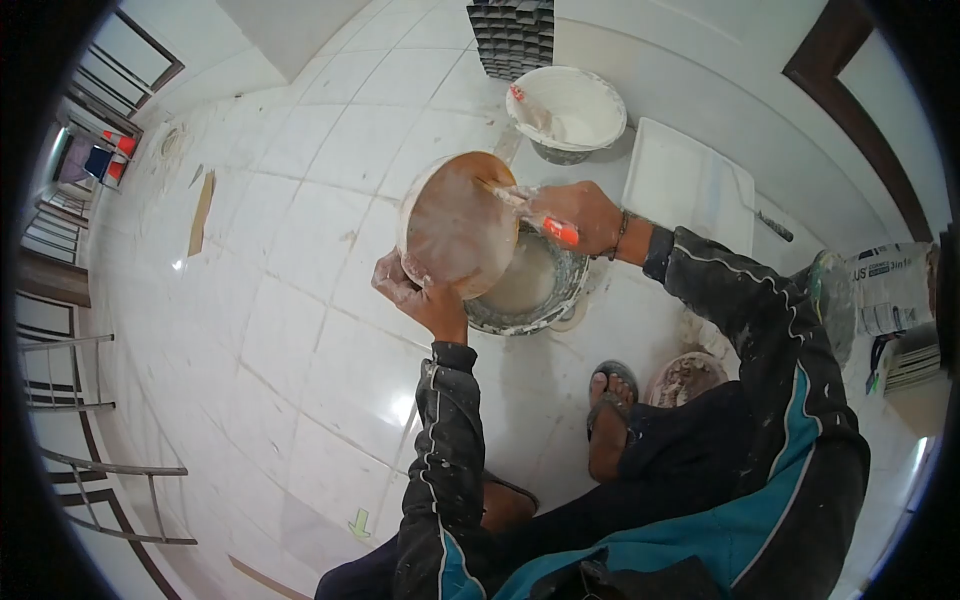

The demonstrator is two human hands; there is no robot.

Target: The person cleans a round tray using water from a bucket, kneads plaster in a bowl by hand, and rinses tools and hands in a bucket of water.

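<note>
A round bowl, wet and whitish inside, is tilted over a dark-rimmed bucket of cloudy liquid. My left hand grips the bowl's lower left edge. In my right hand is a brush with a red-marked handle; its head rests against the inner right side of the bowl. White residue coats my left fingers. The bowl hides part of the bucket's rim.
Behind stands a white bucket with a tool inside. To its right lies a white tray, with a dark-handled tool beside it. A small dirty bucket is near my foot. Cardboard lies on the left floor.
</note>
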